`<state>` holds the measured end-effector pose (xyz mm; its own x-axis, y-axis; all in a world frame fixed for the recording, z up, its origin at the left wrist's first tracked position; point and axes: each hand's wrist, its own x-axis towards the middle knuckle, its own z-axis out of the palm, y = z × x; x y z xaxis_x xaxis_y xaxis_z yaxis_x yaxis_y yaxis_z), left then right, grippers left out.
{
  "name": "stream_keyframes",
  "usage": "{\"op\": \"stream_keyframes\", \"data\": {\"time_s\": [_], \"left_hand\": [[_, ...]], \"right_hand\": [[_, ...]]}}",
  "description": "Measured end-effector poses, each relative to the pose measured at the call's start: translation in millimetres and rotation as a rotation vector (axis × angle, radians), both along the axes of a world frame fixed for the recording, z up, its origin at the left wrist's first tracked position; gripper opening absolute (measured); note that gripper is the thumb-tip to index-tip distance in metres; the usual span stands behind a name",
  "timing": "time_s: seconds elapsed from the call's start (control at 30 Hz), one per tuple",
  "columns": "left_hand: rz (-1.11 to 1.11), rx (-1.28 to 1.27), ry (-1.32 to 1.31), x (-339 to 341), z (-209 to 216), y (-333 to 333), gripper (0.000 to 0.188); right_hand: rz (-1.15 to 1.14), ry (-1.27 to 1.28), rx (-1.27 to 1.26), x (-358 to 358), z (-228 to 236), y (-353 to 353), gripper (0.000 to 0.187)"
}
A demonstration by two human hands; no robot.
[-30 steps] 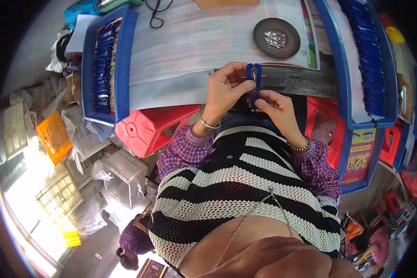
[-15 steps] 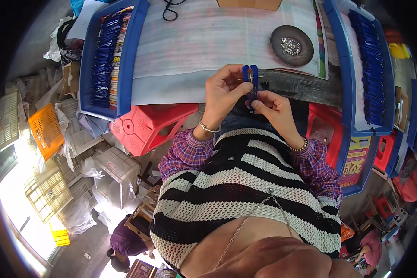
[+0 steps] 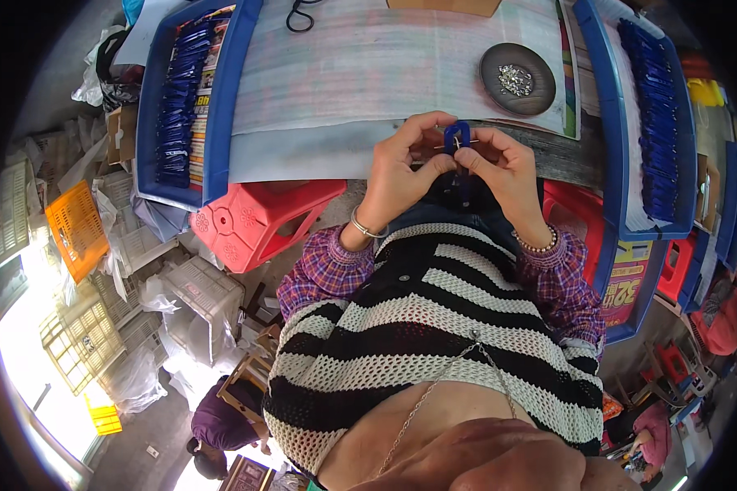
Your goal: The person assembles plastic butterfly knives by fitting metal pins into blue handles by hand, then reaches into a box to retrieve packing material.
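Just over the table's near edge, a small hand tool with two blue handles stands upright between my hands. Metal shows between its handles, but its exact kind is not clear. My left hand is closed on it from the left, thumb and fingers pinching. From the right, my right hand grips it with the thumb laid across the handles. The tool's lower end is dark and partly hidden behind my fingers. Small shiny metal pieces lie in a dark round dish beyond my right hand.
Blue trays at the left and right hold rows of similar blue-handled tools. Far back are a cardboard box and dark scissor-like handles. A red stool stands below left, near stacked crates. Other people are farther off.
The two handles stood side by side, a little apart; now they look closer together and overlapping. My right hand has moved up to the handles' upper part, and both hands have shifted slightly right.
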<state>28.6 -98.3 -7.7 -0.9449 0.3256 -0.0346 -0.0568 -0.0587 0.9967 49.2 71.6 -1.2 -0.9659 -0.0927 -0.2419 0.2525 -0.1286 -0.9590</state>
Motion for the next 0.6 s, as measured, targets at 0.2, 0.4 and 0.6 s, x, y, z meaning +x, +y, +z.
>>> {"op": "stream_keyframes", "data": {"time_s": [0.2, 0.4, 0.6], "left_hand": [[-0.136, -0.112, 0.042, 3, -1, 8, 0.044], [-0.074, -0.525, 0.652, -37, -4, -5, 0.051], [0.181, -0.407, 0.747, -54, 26, 11, 0.066]], "right_hand": [[-0.062, -0.054, -0.199, 4, 12, 11, 0.024], [-0.012, -0.059, -0.294, 15, 17, 14, 0.021], [-0.003, -0.037, -0.138, 16, 5, 15, 0.02]]}}
